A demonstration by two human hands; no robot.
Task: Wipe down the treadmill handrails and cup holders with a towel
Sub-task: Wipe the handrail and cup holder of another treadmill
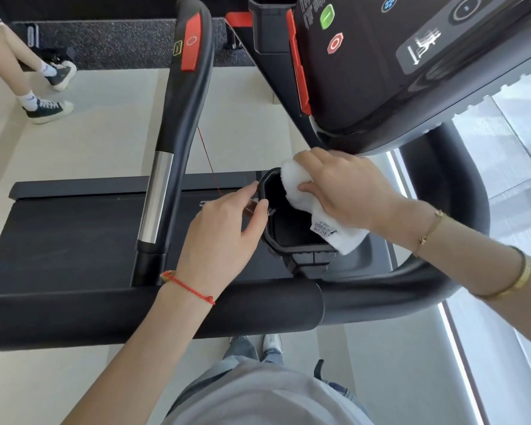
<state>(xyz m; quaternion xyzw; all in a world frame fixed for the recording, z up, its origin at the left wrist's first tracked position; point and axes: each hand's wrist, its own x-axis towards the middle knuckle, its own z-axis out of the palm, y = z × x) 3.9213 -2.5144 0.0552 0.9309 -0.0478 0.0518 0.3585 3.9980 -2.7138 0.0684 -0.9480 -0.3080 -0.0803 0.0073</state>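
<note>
A black cup holder [292, 237] sits at the centre of the head view, beside the treadmill console. My right hand [344, 188] grips a folded white towel [301, 191] and presses it against the holder's far rim; the towel's tagged end hangs over the right rim. My left hand [224, 231] holds the holder's left rim, thumb and fingers pinching its edge. A black handrail [178, 124] with a silver section and a red pad runs up the left. A second padded handrail [154, 314] crosses in front of me.
The console [390, 56] with a green and a red button overhangs the cup holder at upper right. A thin red safety cord [209, 164] hangs by the left handrail. Another person's legs [22, 72] stand at upper left. The treadmill belt [74, 234] lies below.
</note>
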